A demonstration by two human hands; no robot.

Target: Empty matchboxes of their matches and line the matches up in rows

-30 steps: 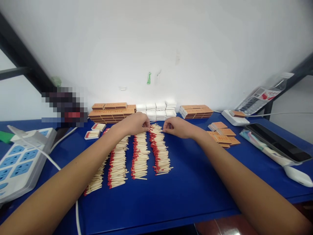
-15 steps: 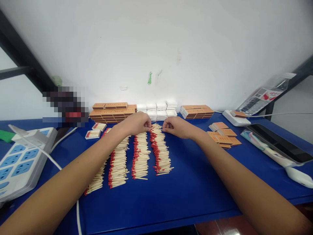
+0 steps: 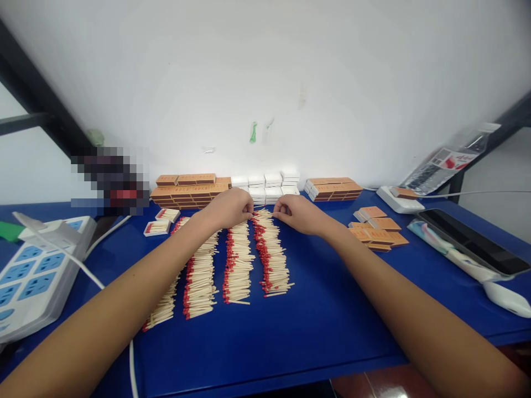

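**Matches in rows, hands at far end of the last one**

Blue table (image 3: 323, 320) against a white wall. Power strip (image 3: 29, 271) at the left edge. Along the wall, stacked orange boxes (image 3: 188, 190) flank a block of white trays (image 3: 267, 187). Loose sleeves (image 3: 377, 229) lie to the right, and two filled open boxes (image 3: 161, 221) to the left.

Mid-table are four rows of matches (image 3: 236, 260), red heads pointing left, each row running away from the person. The rightmost row (image 3: 271, 254) looks the shortest.

The left hand (image 3: 230, 207) and right hand (image 3: 296, 214) meet at that row's far end. The fingers are curled in and the tips drawn together on either side of the topmost sticks. Whether they pinch a match is too small to tell.

Judgement: the laying-out is well advanced. Bare table remains to the right of the last row, and most of the boxes at the wall are closed.
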